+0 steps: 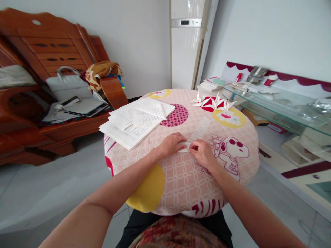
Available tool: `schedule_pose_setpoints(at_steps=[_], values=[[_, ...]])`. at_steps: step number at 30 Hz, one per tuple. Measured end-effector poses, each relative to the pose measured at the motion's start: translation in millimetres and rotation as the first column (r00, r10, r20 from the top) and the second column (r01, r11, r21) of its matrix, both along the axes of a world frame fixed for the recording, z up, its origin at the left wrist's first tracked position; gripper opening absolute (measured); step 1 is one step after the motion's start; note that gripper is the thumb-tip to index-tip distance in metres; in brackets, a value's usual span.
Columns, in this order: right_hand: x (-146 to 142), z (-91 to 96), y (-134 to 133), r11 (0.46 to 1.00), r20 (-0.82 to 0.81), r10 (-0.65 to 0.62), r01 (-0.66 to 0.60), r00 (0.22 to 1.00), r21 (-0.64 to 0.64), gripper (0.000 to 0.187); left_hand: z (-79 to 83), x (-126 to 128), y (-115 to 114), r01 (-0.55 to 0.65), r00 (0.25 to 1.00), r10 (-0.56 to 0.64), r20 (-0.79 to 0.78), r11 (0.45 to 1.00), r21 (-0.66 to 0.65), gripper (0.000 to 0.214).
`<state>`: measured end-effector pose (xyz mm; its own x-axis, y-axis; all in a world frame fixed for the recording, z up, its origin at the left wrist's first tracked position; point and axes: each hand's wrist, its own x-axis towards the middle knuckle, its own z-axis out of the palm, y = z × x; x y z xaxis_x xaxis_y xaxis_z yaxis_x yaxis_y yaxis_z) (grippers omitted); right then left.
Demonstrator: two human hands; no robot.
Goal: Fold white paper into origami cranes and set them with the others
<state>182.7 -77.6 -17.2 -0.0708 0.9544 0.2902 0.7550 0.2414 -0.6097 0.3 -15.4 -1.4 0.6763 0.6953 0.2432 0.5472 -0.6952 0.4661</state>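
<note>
A small piece of folded white paper (pixel 184 146) lies on the cloth-covered round table (pixel 178 179), between my two hands. My left hand (pixel 171 144) has its fingers bent and pressed onto the paper's left end. The thumb and forefinger of my right hand (pixel 203 152) pinch the right end of it. Just beyond the hands rests a pale lined strip of paper (pixel 200 128). Several white folded paper cranes (pixel 213 102) stand in a row at the table's far right. Stacked handwritten sheets (pixel 139 137) are at the left, with a loose folded sheet (pixel 148 115) on top.
To the left is a carved wooden bench (pixel 57 51) holding a grey bag (pixel 67 84) and a bunched brown cloth (pixel 102 73). A glass-topped cabinet (pixel 284 106) borders the right side, with papers (pixel 210 83) at its end. A tall white air conditioner (pixel 186 55) stands behind.
</note>
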Motion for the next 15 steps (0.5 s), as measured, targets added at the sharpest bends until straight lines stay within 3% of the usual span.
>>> schedule_pose_setpoints(at_steps=[3, 7, 11, 15], values=[[0, -1.1, -1, 0.999, 0.041, -0.007, 0.005, 0.999, 0.049, 0.012, 2.8, 6, 9, -0.011, 0.996, 0.005, -0.091, 0.998, -0.07, 0.022], [0, -1.0, -3, 0.997, 0.08, -0.015, 0.009, 0.997, 0.075, 0.014, 4.7, 5, 14, -0.038, 0.998, 0.027, -0.062, 0.98, -0.195, 0.013], [-2, 1.5, -6, 0.995, 0.115, -0.081, 0.073, 0.99, 0.073, 0.016, -1.8, 3, 11, -0.017, 0.985, 0.078, 0.151, 0.93, -0.368, 0.014], [-3, 4.9, -10, 0.99, 0.102, -0.136, 0.133, 0.985, 0.043, 0.033, -7.6, 8, 3, 0.019, 0.86, 0.273, 0.432, 0.828, -0.561, 0.024]])
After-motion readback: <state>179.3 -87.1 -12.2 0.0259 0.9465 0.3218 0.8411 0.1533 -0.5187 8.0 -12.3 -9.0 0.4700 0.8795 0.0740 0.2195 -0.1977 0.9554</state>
